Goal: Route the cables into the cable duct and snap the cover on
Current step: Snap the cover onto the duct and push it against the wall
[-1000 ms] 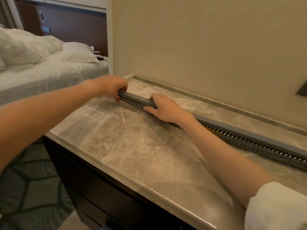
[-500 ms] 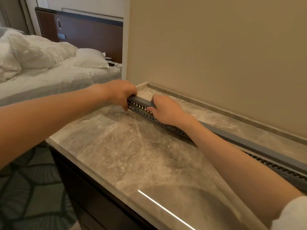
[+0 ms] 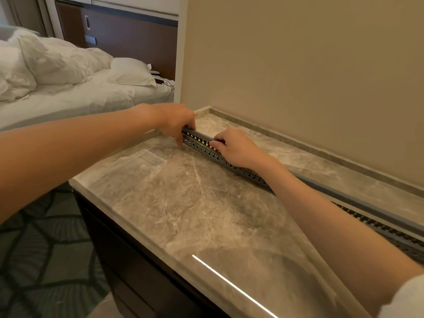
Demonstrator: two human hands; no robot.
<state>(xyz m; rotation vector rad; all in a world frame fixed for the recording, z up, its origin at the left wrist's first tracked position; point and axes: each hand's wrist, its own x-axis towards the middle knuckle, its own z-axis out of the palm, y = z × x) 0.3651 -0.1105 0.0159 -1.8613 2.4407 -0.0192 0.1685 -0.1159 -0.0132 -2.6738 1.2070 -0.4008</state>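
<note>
A long grey slotted cable duct lies across the marble countertop, running from the far left toward the right edge of view. Its flat grey cover sits along the top. My left hand grips the duct's far left end, fingers curled around it. My right hand presses down on the cover a short way to the right, fingers over the top edge. No cables can be made out through the slots.
A beige wall rises right behind the counter's raised back lip. The counter tops a dark wooden cabinet. Left of it stands a bed with white bedding, and patterned carpet covers the floor below.
The view has shifted, so the duct end and hands appear further right and lower. My right hand has slid slightly left along the cover toward my left hand, which still holds the end.
</note>
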